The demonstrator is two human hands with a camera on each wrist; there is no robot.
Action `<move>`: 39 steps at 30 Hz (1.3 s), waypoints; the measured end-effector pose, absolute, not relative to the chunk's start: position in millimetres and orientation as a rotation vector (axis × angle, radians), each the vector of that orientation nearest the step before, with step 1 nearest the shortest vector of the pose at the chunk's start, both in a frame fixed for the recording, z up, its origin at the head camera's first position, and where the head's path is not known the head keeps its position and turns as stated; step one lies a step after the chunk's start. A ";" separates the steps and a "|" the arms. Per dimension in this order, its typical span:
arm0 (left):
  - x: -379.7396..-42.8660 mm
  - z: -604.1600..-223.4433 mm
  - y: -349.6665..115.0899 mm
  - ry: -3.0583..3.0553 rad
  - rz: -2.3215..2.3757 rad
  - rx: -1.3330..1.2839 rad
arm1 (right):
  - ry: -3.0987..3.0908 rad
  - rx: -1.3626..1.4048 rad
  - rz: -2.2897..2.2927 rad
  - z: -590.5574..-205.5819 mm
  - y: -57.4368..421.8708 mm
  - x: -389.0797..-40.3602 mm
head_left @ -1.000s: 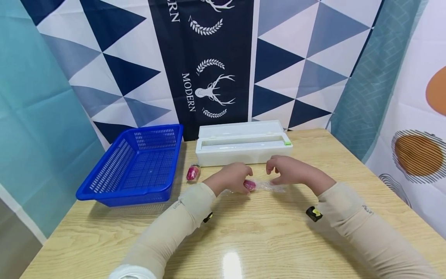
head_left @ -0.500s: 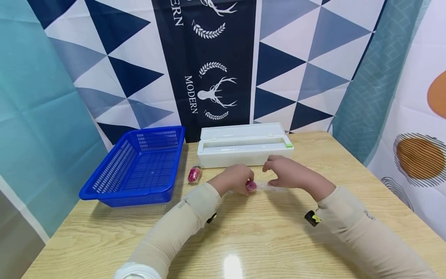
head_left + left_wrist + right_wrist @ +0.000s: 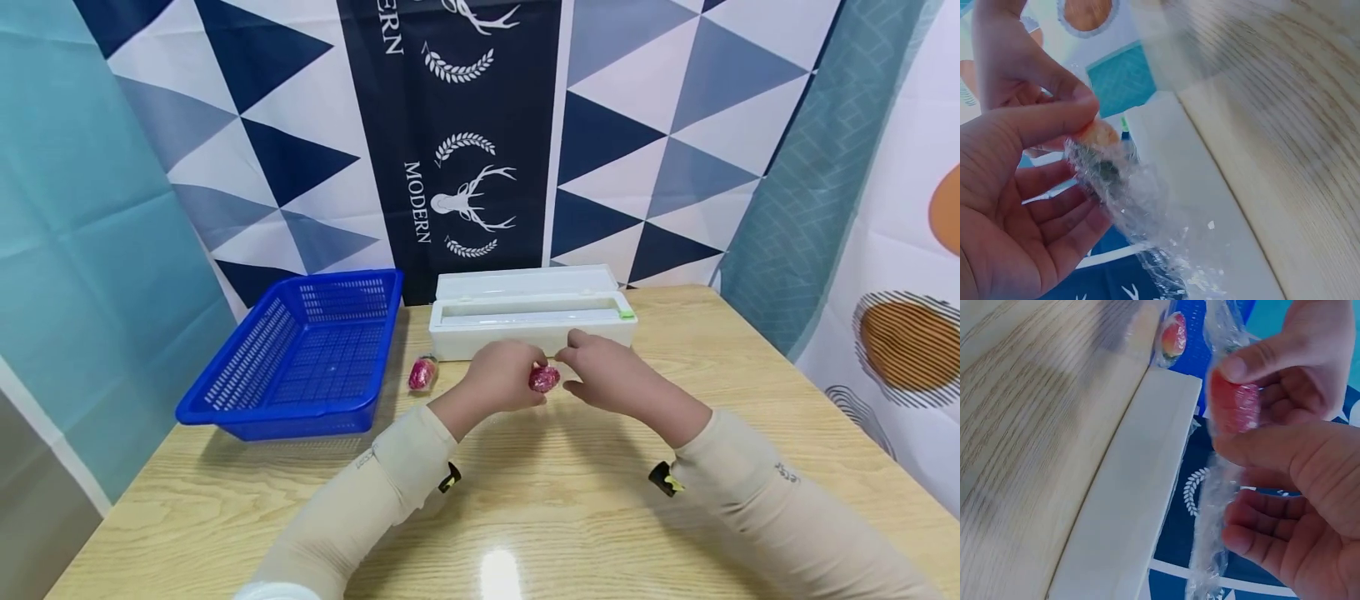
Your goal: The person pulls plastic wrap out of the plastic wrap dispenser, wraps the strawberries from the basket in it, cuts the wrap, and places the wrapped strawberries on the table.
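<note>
A red strawberry (image 3: 544, 379) wrapped in clear cling film (image 3: 1213, 519) is held above the table, between the two hands. My left hand (image 3: 501, 377) grips it near its green leafy end, with a tail of film hanging past the fingers in the left wrist view. My right hand (image 3: 609, 372) pinches the film at the strawberry's other end with thumb and finger, as the right wrist view shows; its remaining fingers are loosely bent. A second wrapped strawberry (image 3: 423, 374) lies on the table to the left of the hands.
Behind the hands stands a long white box (image 3: 525, 340), lid raised, a white roll inside. A blue plastic basket (image 3: 360, 417) is on the left. The wooden table (image 3: 600, 517) meets a patterned cloth backdrop (image 3: 495, 100) at the back.
The strawberry has come up off the table in my left hand. My right hand has moved left, close to it, and now pinches the film beside the fruit. The view has shifted slightly.
</note>
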State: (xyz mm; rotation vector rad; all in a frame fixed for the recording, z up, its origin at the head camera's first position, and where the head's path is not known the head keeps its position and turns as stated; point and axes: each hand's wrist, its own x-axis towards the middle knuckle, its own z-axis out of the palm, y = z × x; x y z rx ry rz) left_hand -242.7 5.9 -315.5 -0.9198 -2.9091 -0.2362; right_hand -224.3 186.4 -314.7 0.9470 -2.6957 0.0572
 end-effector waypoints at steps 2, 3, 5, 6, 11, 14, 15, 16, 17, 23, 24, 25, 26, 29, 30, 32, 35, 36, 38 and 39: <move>-239.0 -313.9 3.1 -2.874 -0.264 -0.874 | -2.685 0.919 0.127 -314.6 186.1 -225.4; -237.4 -313.4 1.8 -2.855 -0.281 -0.854 | -2.679 0.908 0.169 -314.5 186.2 -226.0; -235.3 -313.0 -0.6 -2.817 -0.315 -0.829 | -2.667 0.882 0.256 -314.8 187.2 -228.9; -234.7 -312.8 -1.6 -2.797 -0.335 -0.821 | -2.664 0.871 0.307 -314.7 187.8 -230.4; -234.6 -311.8 -3.8 -2.708 -0.427 -0.813 | -2.667 0.869 0.589 -315.8 194.0 -240.9; -234.5 -310.4 -3.1 -2.678 -0.497 -0.824 | -2.699 0.871 0.796 -317.9 198.8 -246.7; -234.2 -310.0 -2.8 -2.670 -0.522 -0.830 | -2.712 0.865 0.871 -318.8 199.9 -248.1; -234.0 -309.8 -2.6 -2.662 -0.551 -0.836 | -2.723 0.854 0.943 -319.8 200.9 -249.3; -233.7 -309.6 -2.3 -2.656 -0.584 -0.840 | -2.732 0.839 1.013 -320.8 201.7 -250.2; -232.1 -310.6 -0.5 -2.625 -0.816 -0.843 | -2.712 0.752 1.542 -328.8 203.7 -251.7; -232.0 -310.8 0.0 -2.622 -0.853 -0.843 | -2.695 0.744 1.637 -330.0 204.1 -251.6; -232.0 -310.8 0.2 -2.617 -0.891 -0.841 | -2.678 0.738 1.722 -330.9 204.3 -251.7; -232.2 -310.7 0.5 -2.612 -0.927 -0.836 | -2.661 0.737 1.792 -331.7 204.6 -251.3; -232.4 -310.5 1.2 -2.592 -1.021 -0.813 | -2.611 0.748 1.926 -333.3 204.6 -249.8; -232.3 -310.1 1.5 -2.582 -1.040 -0.805 | -2.593 0.749 1.956 -333.6 204.1 -249.1; -232.2 -310.0 2.3 -2.571 -1.064 -0.782 | -2.561 0.740 1.977 -333.8 202.3 -247.6; -231.5 -310.9 4.4 -2.564 -1.077 -0.747 | -2.526 0.685 1.980 -333.9 198.7 -246.2; -231.1 -311.4 5.2 -2.565 -1.079 -0.734 | -2.518 0.659 1.983 -333.9 197.2 -245.9; -230.6 -312.6 6.3 -2.565 -1.079 -0.715 | -2.513 0.612 1.982 -334.2 194.8 -245.8; -230.5 -313.3 6.7 -2.564 -1.083 -0.709 | -2.510 0.585 1.993 -334.4 193.7 -245.7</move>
